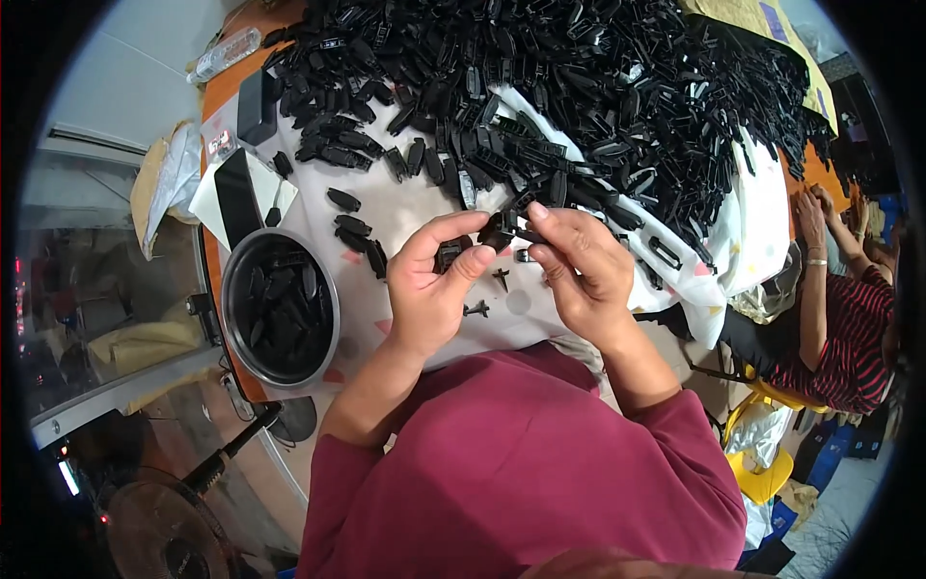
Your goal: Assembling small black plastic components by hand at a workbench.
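1. The person in the maroon top is sitting at a table [217, 96] covered by a white cloth [405, 207].
2. The left hand [429, 285] is pinching a small black part [449, 253] between thumb and forefinger; the fingers are closed on it.
3. The right hand [579, 265] is gripping a second black clip [500, 232] with its fingertips, just at 2 o'clock from the left hand's part. The two pieces are nearly touching; whether they are joined cannot be told.
4. Both hands are working above the cloth, at 12 o'clock from the person's chest.
5. A large heap [579, 87] of like black parts is lying at 12 o'clock, filling the far half of the table.
6. A round bowl [231, 280] holding more black parts is standing at 9 o'clock from the left hand.
7. Two small metal pieces [477, 309] are lying on the cloth directly under the hands.
8. Loose parts [352, 225] are lying scattered at 10 o'clock, between bowl and heap.
9. A co-worker in a striped sleeve [849, 338] is sitting at 3 o'clock, hand [808, 217] resting at the table edge.
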`<state>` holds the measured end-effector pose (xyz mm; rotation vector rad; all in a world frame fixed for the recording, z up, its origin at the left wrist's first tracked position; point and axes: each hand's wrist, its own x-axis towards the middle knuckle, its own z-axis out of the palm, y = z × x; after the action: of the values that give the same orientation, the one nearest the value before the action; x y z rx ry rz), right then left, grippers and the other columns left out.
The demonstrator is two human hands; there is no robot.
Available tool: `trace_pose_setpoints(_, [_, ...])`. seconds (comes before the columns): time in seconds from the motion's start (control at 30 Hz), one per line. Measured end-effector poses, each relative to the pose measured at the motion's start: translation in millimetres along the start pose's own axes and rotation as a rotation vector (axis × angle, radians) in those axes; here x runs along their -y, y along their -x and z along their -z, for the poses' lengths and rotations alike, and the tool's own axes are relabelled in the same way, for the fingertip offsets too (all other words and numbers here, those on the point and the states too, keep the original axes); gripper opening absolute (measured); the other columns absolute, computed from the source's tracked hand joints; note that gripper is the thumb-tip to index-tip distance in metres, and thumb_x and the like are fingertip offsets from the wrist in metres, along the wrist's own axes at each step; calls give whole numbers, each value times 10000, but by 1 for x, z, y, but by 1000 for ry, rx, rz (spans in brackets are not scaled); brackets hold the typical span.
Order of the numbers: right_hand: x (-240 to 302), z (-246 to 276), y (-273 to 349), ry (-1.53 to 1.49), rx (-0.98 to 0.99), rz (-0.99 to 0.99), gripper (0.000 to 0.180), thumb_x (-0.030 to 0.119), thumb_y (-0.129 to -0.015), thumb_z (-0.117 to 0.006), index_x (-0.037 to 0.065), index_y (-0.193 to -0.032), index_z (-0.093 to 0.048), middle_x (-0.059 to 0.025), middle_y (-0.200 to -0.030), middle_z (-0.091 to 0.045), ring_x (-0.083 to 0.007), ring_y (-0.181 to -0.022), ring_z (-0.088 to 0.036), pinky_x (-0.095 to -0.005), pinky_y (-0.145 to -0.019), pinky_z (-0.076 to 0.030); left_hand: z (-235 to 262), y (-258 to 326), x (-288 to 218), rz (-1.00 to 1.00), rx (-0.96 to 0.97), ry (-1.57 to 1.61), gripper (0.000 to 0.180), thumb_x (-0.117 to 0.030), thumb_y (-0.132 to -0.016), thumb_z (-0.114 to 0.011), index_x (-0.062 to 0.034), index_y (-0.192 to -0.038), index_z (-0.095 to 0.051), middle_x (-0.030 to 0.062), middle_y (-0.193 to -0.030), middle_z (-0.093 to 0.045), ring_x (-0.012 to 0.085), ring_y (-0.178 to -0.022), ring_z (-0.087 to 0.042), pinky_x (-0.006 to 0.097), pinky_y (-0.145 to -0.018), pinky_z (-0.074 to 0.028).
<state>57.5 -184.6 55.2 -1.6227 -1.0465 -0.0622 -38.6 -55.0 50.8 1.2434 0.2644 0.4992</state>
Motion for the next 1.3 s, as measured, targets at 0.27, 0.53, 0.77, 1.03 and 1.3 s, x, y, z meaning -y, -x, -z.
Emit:
trace_pose_setpoints(0.27, [-3,2,2,25,34,32,357,-110,-733,-590,0,-1073,-581,-128,-925,-587,-79,-574,-520,-182,-453,-410,1,0,2,-90,-7,-41,262,-28,-797,-613,35,-1039,-536,80,-927,-606,118,-821,-586,202,-723,-455])
trace_pose_setpoints(0.53, [-2,7,-2,3,6,80,351,-80,-719,-622,-7,-1060,-584,-138,-900,-593,-134,-633,-546,-205,-509,-434,4,0,2,-106,20,-129,235,-31,-780,-636,19,-1002,-578,55,-949,-596,79,-832,-537,195,-721,-437])
trace_pose_setpoints(0.77, [-4,14,-1,133,141,136,376,-79,-677,-640,-3,-1041,-591,-140,-858,-597,-209,-634,-565,-261,-524,-450,16,-2,12,-163,18,-312,230,-18,-779,-631,17,-1000,-580,65,-948,-609,91,-838,-556,212,-724,-449])
trace_pose_setpoints(1.03, [-4,-11,15,322,93,170,443,-73,-650,-653,6,-1076,-564,-129,-824,-586,-235,-630,-565,-286,-521,-453,8,9,37,85,-62,232,213,-18,-794,-610,26,-998,-570,55,-930,-616,85,-826,-562,213,-758,-455])
trace_pose_setpoints(1.3, [-2,-30,28,152,-24,-67,406,-30,-695,-678,-8,-1077,-542,-123,-897,-571,-140,-670,-561,-209,-554,-472,-3,7,27,166,-134,180,187,-71,-811,-604,-2,-977,-551,63,-939,-616,75,-745,-539,209,-688,-445])
